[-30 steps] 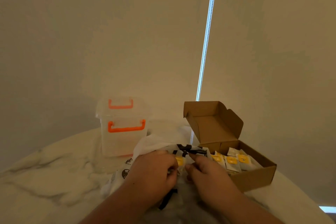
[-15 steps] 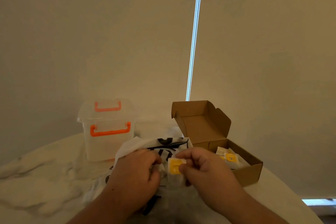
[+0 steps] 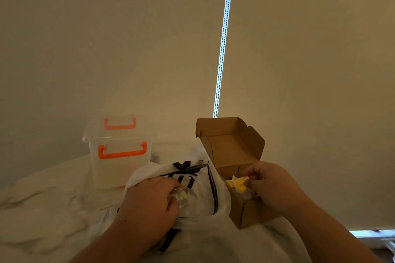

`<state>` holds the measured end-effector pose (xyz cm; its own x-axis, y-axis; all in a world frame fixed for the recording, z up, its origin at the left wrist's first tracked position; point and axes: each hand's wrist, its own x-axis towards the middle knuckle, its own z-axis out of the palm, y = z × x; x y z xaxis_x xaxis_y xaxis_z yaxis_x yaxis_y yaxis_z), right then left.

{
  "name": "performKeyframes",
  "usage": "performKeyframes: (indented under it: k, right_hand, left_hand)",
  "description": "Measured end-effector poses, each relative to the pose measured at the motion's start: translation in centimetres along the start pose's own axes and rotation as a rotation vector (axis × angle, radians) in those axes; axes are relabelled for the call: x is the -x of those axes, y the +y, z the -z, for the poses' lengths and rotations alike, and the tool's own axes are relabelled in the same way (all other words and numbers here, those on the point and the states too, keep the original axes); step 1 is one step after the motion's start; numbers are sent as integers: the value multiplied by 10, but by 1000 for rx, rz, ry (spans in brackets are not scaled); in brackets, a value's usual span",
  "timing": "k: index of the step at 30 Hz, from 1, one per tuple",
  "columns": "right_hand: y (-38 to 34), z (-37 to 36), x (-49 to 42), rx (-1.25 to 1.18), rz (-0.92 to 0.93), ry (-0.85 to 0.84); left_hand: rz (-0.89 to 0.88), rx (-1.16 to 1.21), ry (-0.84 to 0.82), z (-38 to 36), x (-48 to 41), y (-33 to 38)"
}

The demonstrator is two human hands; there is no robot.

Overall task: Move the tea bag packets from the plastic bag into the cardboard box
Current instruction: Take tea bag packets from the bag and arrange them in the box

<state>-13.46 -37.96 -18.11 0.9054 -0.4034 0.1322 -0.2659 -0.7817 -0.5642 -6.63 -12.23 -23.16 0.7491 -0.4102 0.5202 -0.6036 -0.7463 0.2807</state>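
A white plastic bag (image 3: 198,196) with black print lies crumpled on the table in front of me. My left hand (image 3: 149,205) grips the bag's crumpled plastic near its opening. To its right stands a brown cardboard box (image 3: 245,213) with its lid flap raised. My right hand (image 3: 271,186) is over the box's open top, pinching a white tea bag packet (image 3: 237,183) with a yellow label. The box's inside is mostly hidden by my right hand.
A clear plastic storage tub (image 3: 119,151) with orange handles stands behind the bag at the left. The white marble table (image 3: 42,205) curves away at its far edge. A blind with a bright gap and bead chain (image 3: 222,49) hangs behind.
My right hand has carried the yellow-labelled packet from above the bag rightward to the cardboard box. My left hand has stayed on the bag. The camera has shifted slightly.
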Motion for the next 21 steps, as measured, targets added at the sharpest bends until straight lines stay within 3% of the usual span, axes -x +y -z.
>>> performKeyframes:
  k: [3, 5, 8, 10, 15, 19, 21]
  right_hand:
    - [-19, 9, -7, 273, -100, -269]
    - [-27, 12, -7, 319, -114, -325]
    - [-21, 6, -3, 316, -70, -233]
    - [-9, -2, 0, 214, -3, -59]
    - [-19, -4, 23, 13, 296, 218]
    - [-51, -7, 61, -8, 470, 157]
    - [-65, -18, 66, 3, 498, 10]
  left_hand:
    - [21, -10, 6, 0, -1, 0]
    - [15, -23, 13, 0, -1, 1]
    - [25, -19, 32, 0, -1, 1]
    - [32, -11, 53, -1, -2, 1]
    - [77, -18, 56, -2, -1, 1]
    - [91, -34, 44, -4, -3, 0]
    - [91, -50, 43, -5, -4, -1]
